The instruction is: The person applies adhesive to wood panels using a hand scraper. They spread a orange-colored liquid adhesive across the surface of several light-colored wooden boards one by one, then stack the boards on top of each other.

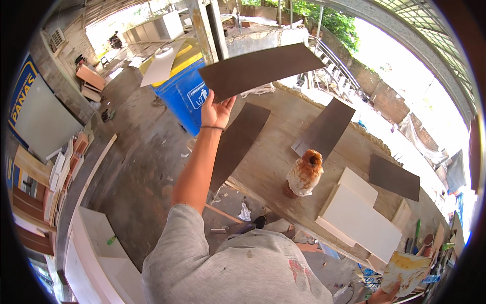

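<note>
My left hand [217, 111], arm stretched out ahead, pinches the near left edge of a dark brown thin laminate sheet [263, 68] and holds it up in the air. Below it, another dark brown sheet [243, 137] lies at the left end of the wooden worktable [273, 172]. A third brown sheet [329, 126] and a fourth sheet [397, 176] lie farther right. A crusted, brown-stained glue container [305, 175] stands among them. At the lower right edge, my right hand [385, 295], partly cut off, grips a stained yellowish flat board [405, 271].
White panels [359, 213] are stacked at the table's right. A blue bin with yellow lid [182, 91] stands beyond the left end, a pale strip on top. Offcuts [66, 172] and a white cabinet [101, 248] line the left; scraps litter the floor.
</note>
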A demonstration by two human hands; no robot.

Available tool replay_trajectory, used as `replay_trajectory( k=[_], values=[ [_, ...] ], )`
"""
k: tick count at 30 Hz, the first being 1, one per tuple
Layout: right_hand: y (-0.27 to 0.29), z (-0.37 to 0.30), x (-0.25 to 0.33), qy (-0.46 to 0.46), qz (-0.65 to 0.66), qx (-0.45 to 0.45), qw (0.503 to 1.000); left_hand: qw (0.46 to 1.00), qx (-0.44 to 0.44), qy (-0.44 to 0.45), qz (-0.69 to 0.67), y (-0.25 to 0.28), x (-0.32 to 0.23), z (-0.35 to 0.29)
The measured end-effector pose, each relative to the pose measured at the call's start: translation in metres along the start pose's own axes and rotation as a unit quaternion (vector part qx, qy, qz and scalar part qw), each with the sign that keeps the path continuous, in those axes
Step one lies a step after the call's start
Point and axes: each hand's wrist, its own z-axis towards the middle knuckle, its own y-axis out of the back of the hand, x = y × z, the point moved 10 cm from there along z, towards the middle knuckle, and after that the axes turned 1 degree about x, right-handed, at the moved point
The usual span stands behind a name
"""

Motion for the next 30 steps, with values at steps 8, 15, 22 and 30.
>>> replay_trajectory(
  k=[8,15,22,30],
  values=[
    [-0.02,-0.015,0.059,-0.022,0.049,0.004,0.999,0.999,-0.043,0.004,-0.03,0.155,0.006,0.062],
    [0.006,-0.022,0.094,-0.037,0.082,-0.051,0.995,0.983,-0.175,0.018,-0.051,0.239,0.032,0.093],
    [0.022,-0.032,0.116,-0.02,-0.035,-0.054,0.998,0.952,-0.304,0.025,-0.008,0.289,0.029,0.083],
    [0.011,-0.034,0.091,0.078,-0.171,0.04,0.981,0.901,-0.399,0.098,0.14,0.291,0.025,0.063]
  ],
)
